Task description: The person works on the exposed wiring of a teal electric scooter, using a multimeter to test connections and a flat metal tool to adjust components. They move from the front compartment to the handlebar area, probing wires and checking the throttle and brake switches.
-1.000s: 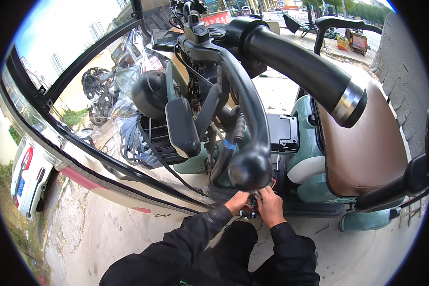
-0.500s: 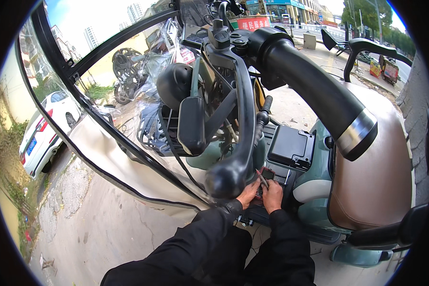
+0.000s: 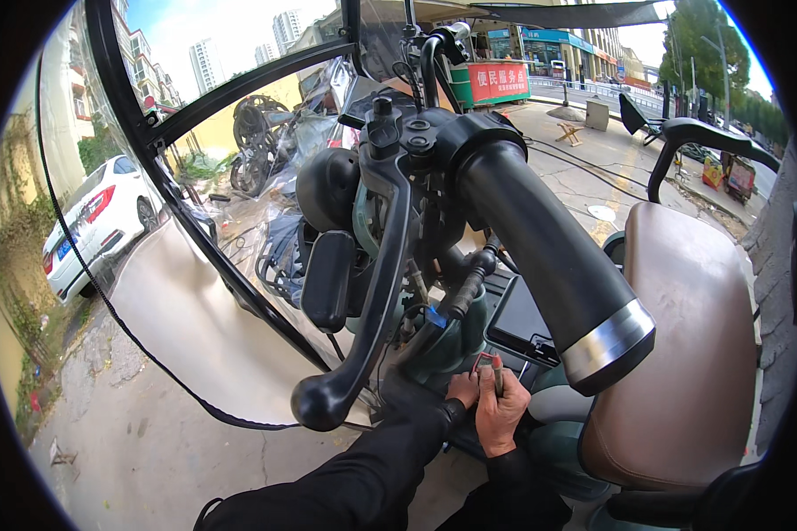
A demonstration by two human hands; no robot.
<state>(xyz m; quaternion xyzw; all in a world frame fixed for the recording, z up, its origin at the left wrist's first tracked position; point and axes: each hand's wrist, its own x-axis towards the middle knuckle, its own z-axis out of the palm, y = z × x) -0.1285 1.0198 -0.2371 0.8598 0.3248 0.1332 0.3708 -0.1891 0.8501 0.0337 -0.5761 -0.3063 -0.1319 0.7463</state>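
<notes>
Low beside the scooter's footboard, my two hands work close together. My right hand (image 3: 502,414) is closed round a slim pen-like tool (image 3: 499,379), held upright with its reddish end at the top. Just left of it, my left hand (image 3: 461,389) has its fingers curled at a small red-edged handheld device (image 3: 482,361). The right hand hides part of the left fingers and most of the device. Past them on the footboard sits a flat black box (image 3: 522,314).
A black handlebar grip (image 3: 545,239) and brake lever (image 3: 385,274) hang over the work. The brown seat (image 3: 677,345) stands at the right. A black frame with a clear and cream cover (image 3: 181,305) runs along the left. Farther off are a white car (image 3: 106,226) and a red-fronted stand (image 3: 496,84).
My view has shifted, so the scooter's front sits differently. The right hand has risen and turned, and the pen-like tool went from slanting to nearly upright. The left hand stays by the device.
</notes>
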